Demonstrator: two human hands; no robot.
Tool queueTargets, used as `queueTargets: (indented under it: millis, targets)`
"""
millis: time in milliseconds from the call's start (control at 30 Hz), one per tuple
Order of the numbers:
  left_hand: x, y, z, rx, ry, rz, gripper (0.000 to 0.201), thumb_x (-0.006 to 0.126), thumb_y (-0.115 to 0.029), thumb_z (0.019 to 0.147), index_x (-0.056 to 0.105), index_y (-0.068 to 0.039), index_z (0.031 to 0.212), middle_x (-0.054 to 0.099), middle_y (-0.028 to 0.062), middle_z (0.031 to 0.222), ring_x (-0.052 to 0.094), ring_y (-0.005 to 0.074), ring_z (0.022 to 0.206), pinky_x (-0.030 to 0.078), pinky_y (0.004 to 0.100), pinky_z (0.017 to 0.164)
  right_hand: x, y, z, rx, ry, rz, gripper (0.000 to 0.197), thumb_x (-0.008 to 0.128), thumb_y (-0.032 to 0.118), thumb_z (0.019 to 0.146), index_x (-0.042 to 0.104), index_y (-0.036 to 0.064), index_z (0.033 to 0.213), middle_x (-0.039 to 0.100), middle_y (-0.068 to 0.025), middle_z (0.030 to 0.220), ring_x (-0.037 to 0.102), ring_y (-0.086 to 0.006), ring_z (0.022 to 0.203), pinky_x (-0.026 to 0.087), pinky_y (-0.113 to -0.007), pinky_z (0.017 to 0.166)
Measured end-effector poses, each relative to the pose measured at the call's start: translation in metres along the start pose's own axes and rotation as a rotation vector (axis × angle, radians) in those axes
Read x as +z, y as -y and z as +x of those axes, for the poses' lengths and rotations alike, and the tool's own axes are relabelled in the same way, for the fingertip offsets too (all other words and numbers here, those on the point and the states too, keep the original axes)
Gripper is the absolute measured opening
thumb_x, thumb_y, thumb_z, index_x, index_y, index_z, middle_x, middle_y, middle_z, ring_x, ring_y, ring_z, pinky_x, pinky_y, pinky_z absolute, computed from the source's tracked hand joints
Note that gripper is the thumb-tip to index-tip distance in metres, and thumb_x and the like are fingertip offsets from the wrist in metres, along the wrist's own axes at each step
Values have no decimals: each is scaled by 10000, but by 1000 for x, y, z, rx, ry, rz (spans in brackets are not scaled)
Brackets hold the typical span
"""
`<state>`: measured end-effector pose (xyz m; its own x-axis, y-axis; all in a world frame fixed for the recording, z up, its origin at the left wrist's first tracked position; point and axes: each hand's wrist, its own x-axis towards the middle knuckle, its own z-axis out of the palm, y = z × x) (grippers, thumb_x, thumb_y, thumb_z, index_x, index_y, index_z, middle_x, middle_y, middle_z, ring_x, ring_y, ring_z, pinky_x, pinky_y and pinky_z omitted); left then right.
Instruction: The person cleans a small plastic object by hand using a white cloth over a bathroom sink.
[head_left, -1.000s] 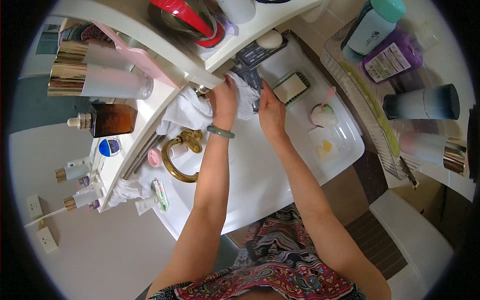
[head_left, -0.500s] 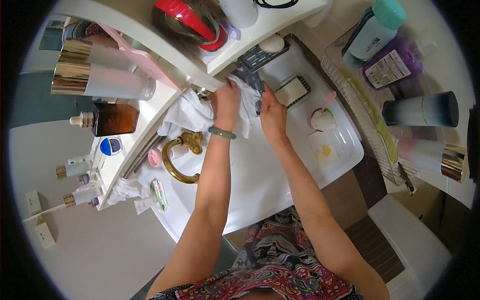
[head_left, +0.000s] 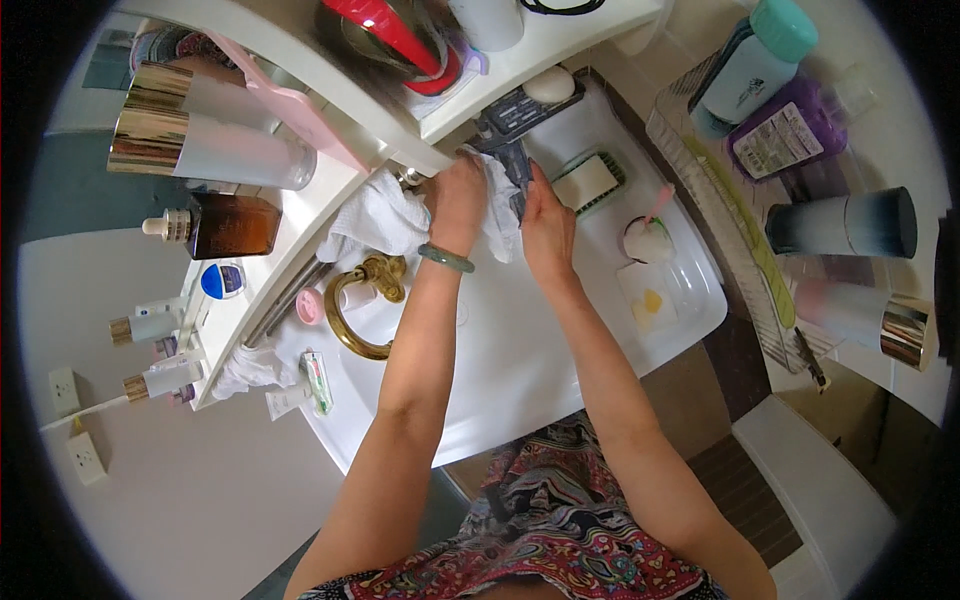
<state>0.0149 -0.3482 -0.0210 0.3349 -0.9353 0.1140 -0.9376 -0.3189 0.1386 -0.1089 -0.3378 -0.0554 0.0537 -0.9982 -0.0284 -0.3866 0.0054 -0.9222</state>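
Note:
Over the far side of the white sink, both of my hands work close together. My left hand, with a green bangle at the wrist, is closed on a white cloth that hangs between the hands. My right hand grips a dark grey plastic piece, its thumb along the near edge. The cloth lies against that piece; the left fingertips are partly hidden. Right of my right hand, a pale soap bar rests in a dark green dish.
A brass faucet curves beside my left forearm. A white towel hangs under the shelf. A black tray holds a round white soap. A cup stands at the sink's right; bottles, including a purple one, line the right-hand rack.
The cloth's hanging end has risen and bunched closer to my right hand. My left hand has shifted slightly along the grey piece. My right hand keeps its grip.

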Motion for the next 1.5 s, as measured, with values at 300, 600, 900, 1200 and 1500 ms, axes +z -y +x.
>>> queueTargets:
  millis: [300, 600, 900, 1200, 1500]
  targets:
    - [-11, 21, -123, -373, 177, -936, 150, 551, -91, 803, 490, -11, 692, 518, 38, 615, 506, 109, 581, 391, 266, 524, -36, -1, -10, -321, -80, -274, 421, 535, 169, 862, 462, 57, 1260, 559, -185, 954, 514, -329, 890, 428, -383, 796]
    - [-19, 6, -114, -644, 164, -1611, 296, 464, -298, 892, 535, -59, 1051, 517, 16, 889, 518, 113, 763, 463, 269, 707, -71, 33, -51, -135, 276, 117, 297, 625, 25, 748, 630, 90, 1038, 574, -85, 963, 562, -229, 840, 468, -311, 698]
    - [44, 4, -66, -630, 518, -2634, 673, 377, -623, 856, 313, -190, 1366, 439, 60, 1281, 418, 238, 1175, 345, 429, 973, -13, 19, -5, -833, 306, -529, 165, 580, 16, 738, 626, -5, 895, 585, -134, 911, 543, -308, 888, 470, -367, 727]
    - [55, -5, -66, -628, 599, -2817, 527, 447, -498, 892, 429, -128, 1266, 457, 58, 1290, 434, 223, 1175, 347, 388, 997, 17, 37, 23, -730, 135, -667, 138, 550, 27, 752, 624, -7, 864, 572, -151, 870, 551, -315, 841, 479, -381, 698]
    - [48, -2, -59, -671, 627, -2756, 434, 437, -449, 915, 485, -107, 1178, 527, 66, 1173, 519, 195, 1050, 448, 345, 899, 24, 42, 34, -652, 76, -779, 104, 549, 23, 728, 632, 12, 789, 580, -177, 804, 588, -338, 769, 487, -401, 639]
